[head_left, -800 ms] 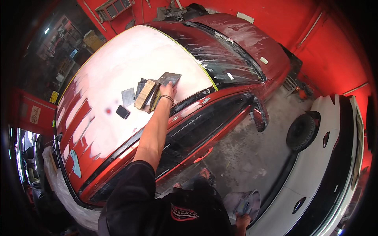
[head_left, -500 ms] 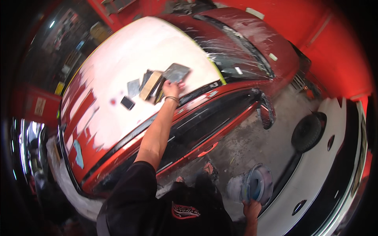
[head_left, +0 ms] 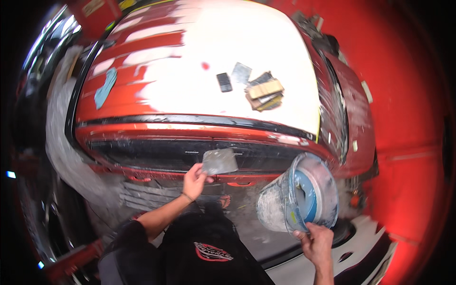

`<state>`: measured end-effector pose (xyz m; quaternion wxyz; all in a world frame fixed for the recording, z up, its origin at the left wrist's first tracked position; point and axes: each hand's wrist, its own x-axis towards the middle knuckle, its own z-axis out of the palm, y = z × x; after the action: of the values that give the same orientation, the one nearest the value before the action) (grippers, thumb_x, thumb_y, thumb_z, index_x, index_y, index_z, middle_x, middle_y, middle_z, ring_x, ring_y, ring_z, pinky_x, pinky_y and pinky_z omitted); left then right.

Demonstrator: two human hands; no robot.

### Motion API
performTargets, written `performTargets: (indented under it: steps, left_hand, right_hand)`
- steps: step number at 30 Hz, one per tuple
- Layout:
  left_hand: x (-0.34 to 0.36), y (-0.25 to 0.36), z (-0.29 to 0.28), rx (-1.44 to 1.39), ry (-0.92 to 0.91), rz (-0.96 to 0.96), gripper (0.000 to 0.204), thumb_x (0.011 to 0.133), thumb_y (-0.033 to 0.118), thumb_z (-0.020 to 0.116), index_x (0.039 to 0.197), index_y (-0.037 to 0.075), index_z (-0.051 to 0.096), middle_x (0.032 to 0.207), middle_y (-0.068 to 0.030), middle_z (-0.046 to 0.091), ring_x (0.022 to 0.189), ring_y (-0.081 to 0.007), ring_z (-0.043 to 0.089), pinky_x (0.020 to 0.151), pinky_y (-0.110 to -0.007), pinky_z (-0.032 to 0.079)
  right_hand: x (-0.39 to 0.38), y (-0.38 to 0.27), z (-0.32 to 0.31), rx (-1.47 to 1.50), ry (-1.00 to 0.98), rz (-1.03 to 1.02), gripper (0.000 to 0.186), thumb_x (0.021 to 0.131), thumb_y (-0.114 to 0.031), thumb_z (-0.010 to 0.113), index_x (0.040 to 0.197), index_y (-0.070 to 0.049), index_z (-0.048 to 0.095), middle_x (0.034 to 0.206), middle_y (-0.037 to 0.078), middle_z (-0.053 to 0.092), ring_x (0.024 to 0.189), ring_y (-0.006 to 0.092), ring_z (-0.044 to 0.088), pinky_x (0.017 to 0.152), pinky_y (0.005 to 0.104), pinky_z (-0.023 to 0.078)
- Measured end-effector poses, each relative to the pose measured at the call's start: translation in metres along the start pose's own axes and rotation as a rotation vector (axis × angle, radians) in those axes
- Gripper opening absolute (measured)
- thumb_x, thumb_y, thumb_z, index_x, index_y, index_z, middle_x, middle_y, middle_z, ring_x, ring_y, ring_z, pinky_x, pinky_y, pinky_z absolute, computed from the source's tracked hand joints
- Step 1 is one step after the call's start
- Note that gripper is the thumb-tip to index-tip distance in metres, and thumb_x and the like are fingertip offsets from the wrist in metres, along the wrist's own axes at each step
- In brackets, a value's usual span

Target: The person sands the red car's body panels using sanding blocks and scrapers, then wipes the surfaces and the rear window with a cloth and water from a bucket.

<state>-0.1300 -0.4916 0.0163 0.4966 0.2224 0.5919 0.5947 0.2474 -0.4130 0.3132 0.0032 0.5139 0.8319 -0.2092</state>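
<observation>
Hands full: our left hand (head_left: 194,181) pinches a flat scraper (head_left: 219,162), blade up for use; our right hand (head_left: 317,243) closes on the tilted bucket (head_left: 297,194) rim, opening facing us.

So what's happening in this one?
A person stands beside a red car whose roof is largely covered in white filler. The left hand holds a flat metal spreader near the side window. The right hand grips a tilted, filler-smeared bucket by its rim. Sanding blocks lie on the roof.

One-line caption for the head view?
Left hand holds a metal spreader, right hand a filler-crusted bucket, beside a red car.
</observation>
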Motion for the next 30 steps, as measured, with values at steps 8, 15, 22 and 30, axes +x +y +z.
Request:
performTargets:
  steps: [8,15,22,30]
  left_hand:
    - [-0.142,-0.099,-0.151,-0.093,0.571,-0.075,0.021,0.104,-0.001,0.053,0.124,-0.002,0.06,0.098,-0.0103,0.074,0.071,-0.0167,0.073,0.062,-0.028,0.057]
    - [-0.221,-0.122,-0.188,-0.12,0.915,-0.155,0.021,0.1,-0.004,0.054,0.12,-0.002,0.06,0.088,-0.0075,0.073,0.066,-0.0157,0.072,0.061,-0.026,0.055]
    - [-0.246,-0.094,-0.203,-0.239,0.955,-0.061,0.022,0.103,-0.003,0.054,0.124,-0.004,0.057,0.091,-0.009,0.073,0.073,-0.017,0.074,0.068,-0.027,0.058]
    - [-0.168,-0.033,-0.185,-0.228,0.484,0.008,0.031,0.107,0.003,0.057,0.137,-0.002,0.053,0.111,-0.012,0.074,0.089,-0.0171,0.075,0.081,-0.029,0.059]
  right_hand:
    - [0.16,-0.126,-0.115,-0.173,0.09,-0.379,0.037,0.082,-0.028,0.088,0.089,0.004,0.071,0.057,0.013,0.053,0.049,0.0221,0.051,0.051,0.0386,0.041]
    - [0.358,-0.198,-0.1,-0.206,0.242,-0.435,0.072,0.078,-0.033,0.092,0.135,0.005,0.068,0.075,0.022,0.066,0.07,0.0256,0.065,0.071,0.0424,0.053]
    - [0.455,-0.254,-0.017,-0.362,0.366,-0.413,0.067,0.082,-0.036,0.087,0.136,-0.001,0.07,0.081,0.02,0.07,0.082,0.0365,0.072,0.077,0.049,0.053]
    - [0.452,-0.237,0.032,-0.314,0.567,-0.63,0.059,0.087,-0.02,0.082,0.142,-0.011,0.066,0.118,0.017,0.072,0.111,0.0369,0.069,0.098,0.0488,0.051]
